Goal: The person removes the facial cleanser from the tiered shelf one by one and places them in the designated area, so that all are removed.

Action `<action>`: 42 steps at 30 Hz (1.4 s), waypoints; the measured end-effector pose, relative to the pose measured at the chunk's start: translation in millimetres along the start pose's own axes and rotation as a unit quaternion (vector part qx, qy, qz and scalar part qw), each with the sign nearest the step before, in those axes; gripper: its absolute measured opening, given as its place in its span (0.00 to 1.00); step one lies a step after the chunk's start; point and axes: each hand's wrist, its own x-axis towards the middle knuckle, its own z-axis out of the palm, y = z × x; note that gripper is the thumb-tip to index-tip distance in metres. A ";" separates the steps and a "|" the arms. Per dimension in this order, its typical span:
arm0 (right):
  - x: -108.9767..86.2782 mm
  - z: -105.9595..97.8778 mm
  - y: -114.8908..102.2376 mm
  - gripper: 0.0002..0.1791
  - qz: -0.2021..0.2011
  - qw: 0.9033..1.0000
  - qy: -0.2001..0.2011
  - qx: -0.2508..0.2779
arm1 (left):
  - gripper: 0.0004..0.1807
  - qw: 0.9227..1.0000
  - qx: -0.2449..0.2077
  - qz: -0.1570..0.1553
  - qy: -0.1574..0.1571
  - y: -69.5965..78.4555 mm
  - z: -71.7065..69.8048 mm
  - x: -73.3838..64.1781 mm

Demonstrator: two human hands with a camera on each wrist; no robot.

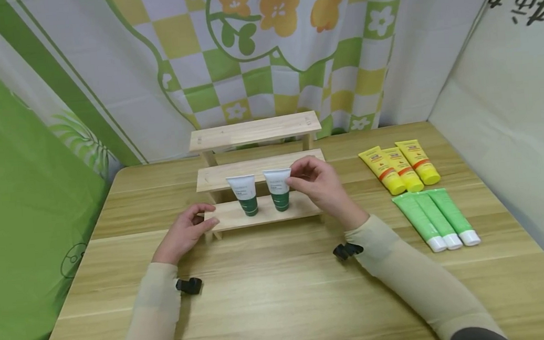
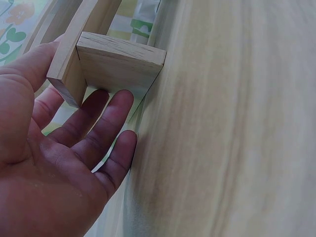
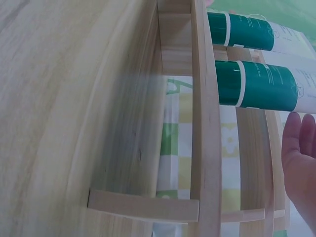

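Note:
A three-tier wooden display stand [image 1: 257, 165] stands at the back of the table. Two white squeeze tubes with green caps stand cap-down on its lowest step: a left tube [image 1: 244, 190] and a right tube [image 1: 278, 185]. My right hand [image 1: 317, 182] pinches the upper right edge of the right tube; in the right wrist view its fingertips meet the white part of that tube [image 3: 269, 85]. My left hand [image 1: 186, 231] holds the left end of the lowest step between thumb and index finger. In the left wrist view, the other fingers of the left hand [image 2: 64, 158] spread loosely beside the stand's leg [image 2: 121, 64].
Right of the stand, several tubes lie in two groups: yellow tubes [image 1: 402, 169] behind and green tubes with white caps [image 1: 436, 219] in front. A patterned curtain [image 1: 228, 83] hangs behind the table [image 1: 271, 296], with a green panel [image 1: 9, 209] along the left side.

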 end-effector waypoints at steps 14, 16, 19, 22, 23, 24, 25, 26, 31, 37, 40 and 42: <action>2.0 1.3 0.7 0.10 0.003 1.000 0.019 -0.009 | 0.25 1.000 -0.002 -0.001 0.002 0.9 0.5 -0.6; 2.1 -0.3 0.4 0.09 0.000 1.000 0.026 -0.005 | 0.25 1.000 -0.004 -0.002 0.002 1.2 0.3 -0.6; 1.4 -4.2 -1.1 0.09 -0.002 0.999 0.035 -0.002 | 0.25 1.000 -0.006 -0.007 0.001 0.8 0.1 -0.4; -0.4 -9.4 -4.0 0.09 -0.002 0.999 0.040 -0.001 | 0.24 1.000 -0.007 -0.014 -0.001 0.9 -0.1 0.0; -1.3 -11.7 -5.0 0.09 -0.002 0.999 0.041 -0.001 | 0.24 1.000 -0.007 -0.016 -0.001 1.7 -0.3 -0.1; -2.4 -14.3 -6.4 0.09 -0.002 0.999 0.042 -0.001 | 0.23 1.000 -0.009 -0.018 -0.002 3.0 -0.4 -0.4; -3.7 -17.1 -7.8 0.10 -0.002 0.999 0.044 0.000 | 0.23 1.000 -0.010 -0.019 -0.003 4.7 -0.5 -0.8; -5.5 -20.4 -9.4 0.10 -0.001 0.999 0.046 -0.002 | 0.22 1.000 -0.010 -0.019 -0.004 7.3 -0.6 -1.4; -16.4 -43.4 -17.8 0.11 0.001 0.997 0.072 -0.033 | 0.21 1.000 -0.005 -0.015 -0.011 28.1 -1.0 -9.3; -24.0 -75.9 -29.2 0.08 0.003 0.993 0.114 0.015 | 0.20 1.000 0.002 -0.019 -0.012 37.2 -2.9 -13.6; -23.4 -90.3 -33.9 0.08 -0.013 0.988 0.135 0.077 | 0.21 1.000 0.002 -0.015 -0.011 34.7 -2.9 -12.8; -21.9 -99.2 -35.8 0.07 -0.025 0.984 0.147 0.100 | 0.21 1.000 -0.001 -0.012 -0.011 29.9 -2.4 -11.0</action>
